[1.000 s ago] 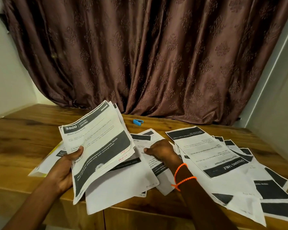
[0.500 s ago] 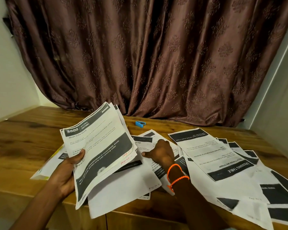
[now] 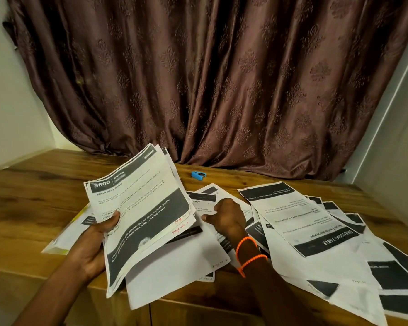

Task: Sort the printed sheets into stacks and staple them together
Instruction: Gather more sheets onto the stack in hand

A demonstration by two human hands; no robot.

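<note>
The left hand [image 3: 90,245] holds a stack [image 3: 139,208] of sheets tilted up, while the right hand [image 3: 226,217] rests on loose sheets [image 3: 316,231] near a blue stapler [image 3: 198,175].

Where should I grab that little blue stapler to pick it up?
Pinch the blue stapler across its two long sides, coming straight down from above. It lies flat and alone on the wooden table near the curtain, past the loose sheets, so nothing seems to block your fingers.

1. A room in a home: heavy brown damask-patterned curtain [image 3: 222,78] hanging behind the table's far edge.
2. Plain white walls [image 3: 12,109] meeting a wood-grain table [image 3: 40,191] fitted wall to wall.
</note>
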